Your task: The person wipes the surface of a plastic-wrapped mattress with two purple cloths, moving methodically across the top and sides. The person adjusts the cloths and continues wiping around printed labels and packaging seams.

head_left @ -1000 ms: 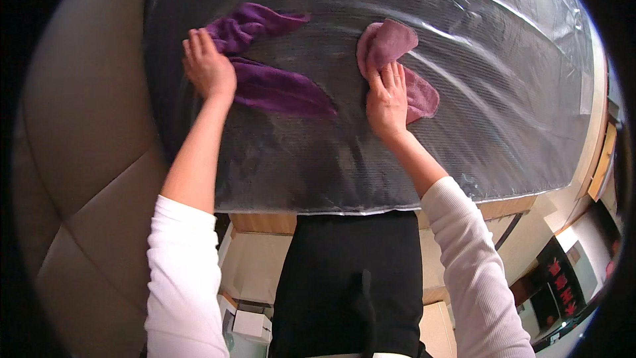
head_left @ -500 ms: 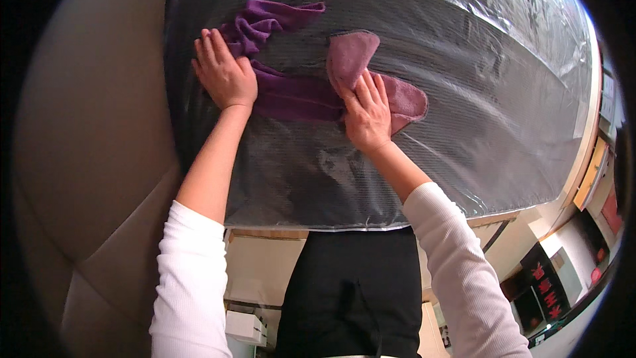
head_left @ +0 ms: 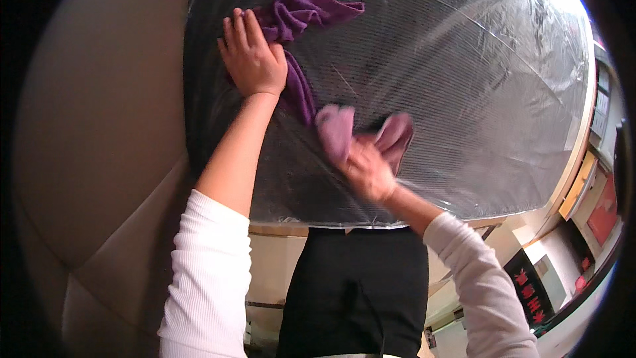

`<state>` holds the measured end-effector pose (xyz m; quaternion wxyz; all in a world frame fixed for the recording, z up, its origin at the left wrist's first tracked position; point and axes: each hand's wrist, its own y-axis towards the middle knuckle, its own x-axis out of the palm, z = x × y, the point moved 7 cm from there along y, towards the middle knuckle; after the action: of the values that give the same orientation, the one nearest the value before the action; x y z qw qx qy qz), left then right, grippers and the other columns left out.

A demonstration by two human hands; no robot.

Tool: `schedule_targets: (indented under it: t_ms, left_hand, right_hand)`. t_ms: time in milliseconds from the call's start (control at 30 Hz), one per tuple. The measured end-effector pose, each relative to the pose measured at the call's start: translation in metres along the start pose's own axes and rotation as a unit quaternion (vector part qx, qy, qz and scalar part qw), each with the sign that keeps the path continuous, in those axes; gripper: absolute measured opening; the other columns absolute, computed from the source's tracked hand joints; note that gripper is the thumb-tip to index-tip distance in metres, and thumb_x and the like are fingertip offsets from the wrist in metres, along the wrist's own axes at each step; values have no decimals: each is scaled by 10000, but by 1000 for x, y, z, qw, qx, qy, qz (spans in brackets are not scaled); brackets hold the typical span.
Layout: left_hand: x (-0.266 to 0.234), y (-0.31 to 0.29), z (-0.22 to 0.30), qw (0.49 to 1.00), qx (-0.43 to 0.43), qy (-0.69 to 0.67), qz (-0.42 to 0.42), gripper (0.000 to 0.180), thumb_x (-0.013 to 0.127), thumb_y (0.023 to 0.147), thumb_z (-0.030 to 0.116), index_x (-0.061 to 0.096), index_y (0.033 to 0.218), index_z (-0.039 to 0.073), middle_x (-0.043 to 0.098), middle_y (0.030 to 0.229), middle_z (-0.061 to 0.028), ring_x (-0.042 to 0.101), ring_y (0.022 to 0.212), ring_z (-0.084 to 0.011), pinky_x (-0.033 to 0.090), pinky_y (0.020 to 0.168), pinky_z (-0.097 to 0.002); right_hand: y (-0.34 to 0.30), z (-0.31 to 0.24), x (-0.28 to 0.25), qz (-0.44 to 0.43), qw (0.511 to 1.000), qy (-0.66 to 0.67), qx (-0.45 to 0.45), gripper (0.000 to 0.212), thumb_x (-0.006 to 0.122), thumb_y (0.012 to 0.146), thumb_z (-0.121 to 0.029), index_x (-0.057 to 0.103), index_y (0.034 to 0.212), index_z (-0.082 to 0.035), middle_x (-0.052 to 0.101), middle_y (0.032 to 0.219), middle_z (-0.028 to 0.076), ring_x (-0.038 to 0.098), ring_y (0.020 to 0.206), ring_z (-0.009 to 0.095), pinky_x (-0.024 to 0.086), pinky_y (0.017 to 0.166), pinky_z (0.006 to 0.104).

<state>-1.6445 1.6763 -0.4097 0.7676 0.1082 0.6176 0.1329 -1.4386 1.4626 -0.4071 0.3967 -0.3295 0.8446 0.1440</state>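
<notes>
A long purple cloth with paler pink end flaps lies on a dark, plastic-covered table. My left hand rests flat across its far left part, fingers stretched out and pointing away from me. Beyond that hand, a crumpled purple end sticks out to the right. Blurred by motion, my right hand has hold of the pink end, whose flaps rise on both sides of the fingers. Between my hands the cloth runs as a narrow, slanting strip.
Clear, wrinkled plastic sheeting covers the dark ribbed tabletop, with glare at the far right. A padded beige panel stands along the left side. The table's near edge is just in front of my black clothing. Shelves and boxes show at the right.
My right hand has drawn the pink end toward me, turning the wide purple band into a slanting strip. My left hand and the crumpled end appear slightly farther right and up.
</notes>
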Motion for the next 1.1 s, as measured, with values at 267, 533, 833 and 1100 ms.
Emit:
schedule_targets:
  t_ms: [267, 533, 833, 1100]
  left_hand:
    - [-3, -2, -3, 999, 12, -4, 33, 580, 534, 878, 272, 476, 1414, 59, 447, 1490, -172, 390, 1398, -373, 274, 1146, -585]
    - [-3, -1, -8, 998, 22, 9, 61, 544, 538, 884, 285, 510, 1385, 77, 491, 1458, -147, 427, 1368, -354, 332, 1106, -588]
    - [-19, -12, -17, 998, 49, 4, 29, 574, 600, 867, 202, 469, 1408, 66, 470, 1464, -159, 417, 1370, -363, 342, 1115, -538]
    - [-41, -70, -41, 995, -67, 79, -12, 634, 577, 868, 155, 403, 1477, 129, 363, 1551, -126, 344, 1431, -344, 319, 1111, -587]
  right_hand:
    - [-20, -38, 31, -85, 996, -7, -34, 401, 522, 824, -199, 665, 1167, -46, 444, 1481, 152, 350, 1432, 300, 273, 1171, 495]
    - [-6, -50, 21, -129, 991, -26, 4, 369, 540, 873, -170, 635, 1213, -65, 403, 1508, 128, 291, 1459, 286, 248, 1193, 456]
    - [15, -25, -10, -262, 951, -66, -148, 567, 635, 829, -139, 518, 1384, -125, 351, 1547, 98, 261, 1473, 285, 219, 1224, 411]
    - [40, 103, -121, -342, 866, -295, -213, 570, 566, 891, -160, 459, 1451, -169, 315, 1576, 86, 227, 1491, 268, 205, 1219, 420]
